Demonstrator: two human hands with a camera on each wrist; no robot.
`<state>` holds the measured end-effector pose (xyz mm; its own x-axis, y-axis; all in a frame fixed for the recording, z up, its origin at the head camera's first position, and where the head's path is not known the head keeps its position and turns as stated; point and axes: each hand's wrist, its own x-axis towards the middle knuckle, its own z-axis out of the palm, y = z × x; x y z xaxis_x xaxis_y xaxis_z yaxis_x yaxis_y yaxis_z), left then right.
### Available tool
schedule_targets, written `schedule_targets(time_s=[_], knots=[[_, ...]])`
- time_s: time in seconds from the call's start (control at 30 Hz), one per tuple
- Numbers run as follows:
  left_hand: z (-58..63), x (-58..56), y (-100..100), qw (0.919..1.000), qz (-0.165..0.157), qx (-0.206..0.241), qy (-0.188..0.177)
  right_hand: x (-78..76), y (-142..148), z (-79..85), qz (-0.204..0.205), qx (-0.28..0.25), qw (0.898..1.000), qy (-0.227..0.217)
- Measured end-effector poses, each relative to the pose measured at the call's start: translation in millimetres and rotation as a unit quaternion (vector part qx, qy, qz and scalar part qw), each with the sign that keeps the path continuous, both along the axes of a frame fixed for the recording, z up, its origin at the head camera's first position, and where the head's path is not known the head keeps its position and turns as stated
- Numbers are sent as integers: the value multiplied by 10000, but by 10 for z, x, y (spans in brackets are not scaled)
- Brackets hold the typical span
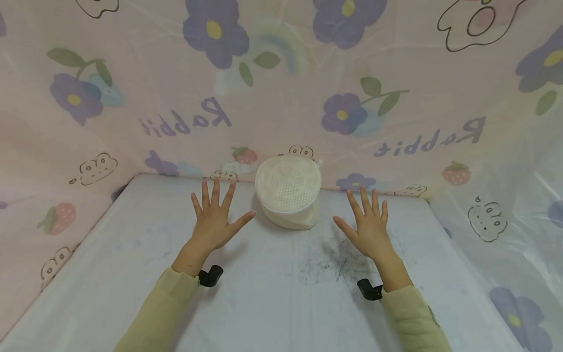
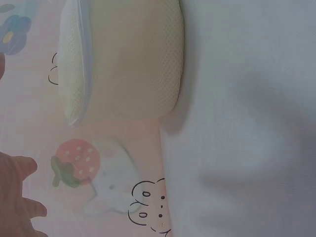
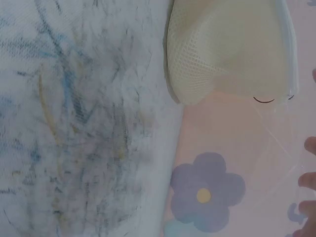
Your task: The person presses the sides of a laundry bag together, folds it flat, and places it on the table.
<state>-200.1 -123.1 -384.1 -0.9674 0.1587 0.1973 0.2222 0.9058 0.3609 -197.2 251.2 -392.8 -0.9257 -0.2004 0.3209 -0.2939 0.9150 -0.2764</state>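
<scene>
A cream mesh laundry bag point(image 1: 288, 188) with a zipped round top stands at the far edge of the white table, between the two hands. My left hand point(image 1: 213, 225) hovers to its left, fingers spread and straight, holding nothing. On the other side, my right hand point(image 1: 369, 227) is held the same way, apart from the bag. In the left wrist view the bag's side point(image 2: 133, 59) fills the top, with a few fingertips point(image 2: 24, 168) at the left edge. The right wrist view has the mesh bag point(image 3: 232, 49) at the top and fingertips point(image 3: 308, 180) at the right edge.
The white tabletop point(image 1: 264, 293) carries dark smudges point(image 1: 343, 259) under the right hand. A pink curtain point(image 1: 281, 98) printed with flowers and strawberries rises behind the table and along both sides. Each wrist wears a black camera mount point(image 1: 211, 276).
</scene>
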Motion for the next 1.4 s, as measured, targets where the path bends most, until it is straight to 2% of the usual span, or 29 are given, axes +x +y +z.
schedule_targets(time_s=[0.17, 0.3, 0.43, 0.53, 0.7, 0.87, 1.03, 1.23, 1.4], knots=[[-16, -43, 6, 9997, 2, 202, 124, -40, -13, -31, 177, -335, 9989, 291], [-41, -85, 29, 9963, -61, 804, 288, -91, -61, -52, 355, -941, 9921, 744], [-52, -127, 78, 9853, -80, 1590, 613, -154, -136, -39, 514, -1679, 9778, 1147], [-51, -163, 118, 9762, -49, 2032, 752, -187, -186, -12, 411, -2040, 9706, 1207], [-30, -209, 166, 9650, 145, 2565, 536, -243, -263, 42, 0, -2532, 9641, 803], [-7, -268, 205, 9502, 376, 3092, 100, -297, -325, 94, -138, -3004, 9531, 332], [1, -324, 236, 9334, 592, 3530, -269, -359, -376, 121, -171, -3154, 9488, 41], [-11, -397, 257, 9179, 743, 3855, -583, -439, -420, 150, -257, -3363, 9411, -227], [-37, -448, 265, 9045, 899, 4052, -981, -486, -457, 173, -367, -3511, 9338, -591]])
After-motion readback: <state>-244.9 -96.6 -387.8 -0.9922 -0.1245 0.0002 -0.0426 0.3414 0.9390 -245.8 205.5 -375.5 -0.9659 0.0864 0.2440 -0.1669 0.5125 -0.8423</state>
